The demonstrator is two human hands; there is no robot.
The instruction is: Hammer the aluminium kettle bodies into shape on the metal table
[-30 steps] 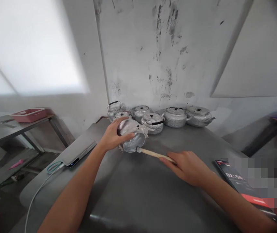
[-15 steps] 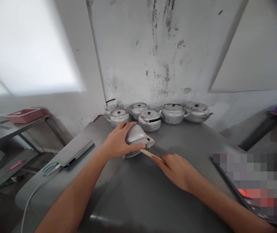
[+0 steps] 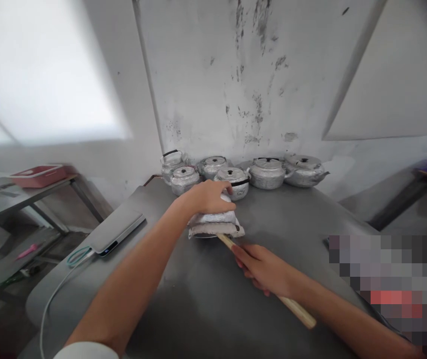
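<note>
Left grip (image 3: 208, 197) curls over the top of a metal pot (image 3: 215, 218), fingers across the crown and thumb along its right side; I log this as a clasp from above. The pot sits mid-tabletop (image 3: 191, 314), just in front of a row of kettles (image 3: 268, 175), its ragged pale edge low and facing me. Whether that edge touches the tabletop or is held slightly above it, I cannot tell.

Right grip (image 3: 264, 269) is wrapped around a wooden stick (image 3: 299, 313). The upper end passes under the pot's edge; its tip is hidden. The lower end pokes out below the palm, toward the near right.

Step in hand, by my judgement: working the stick against the pot's inner side or rim. To do it well, I would want left pressure straight down and even, since the rounded crown could roll under a sideways push. Right wrist should stay loose, with short, controlled strokes. Left fingertips belong high, away from the ragged edge and the stick's path. I also note the nearest kettle (image 3: 232, 174), close behind the left fingers: little room to swing the pot backward.
</note>
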